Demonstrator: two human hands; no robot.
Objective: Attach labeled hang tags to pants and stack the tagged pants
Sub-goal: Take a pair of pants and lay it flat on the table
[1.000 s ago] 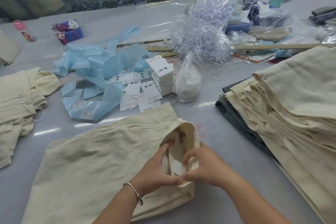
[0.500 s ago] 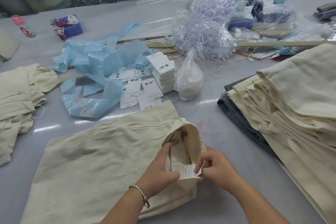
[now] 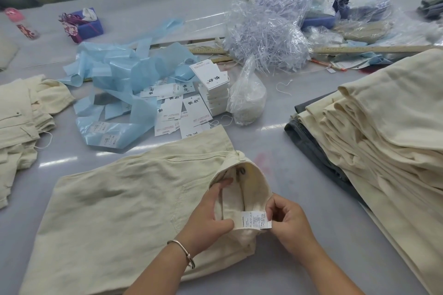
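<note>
care label (image 3: 255, 219) print unreadable, right stack (image 3: 383, 127) cropped

**Where things lie on my table**

The pants (image 3: 124, 211) lie before me at 6 o'clock. Hang tags (image 3: 182, 108) sit behind them at 12, beside a bag (image 3: 247, 96). Tagged pants (image 3: 21, 122) lie at 9; a stack (image 3: 383, 132) at 3.

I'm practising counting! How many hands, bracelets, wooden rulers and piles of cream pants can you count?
Hands: 2, the left hand and the right hand
Bracelets: 1, bracelet
Wooden rulers: 2, long ruler and short ruler
Piles of cream pants: 2, right pile and left pile
Total: 7
</note>
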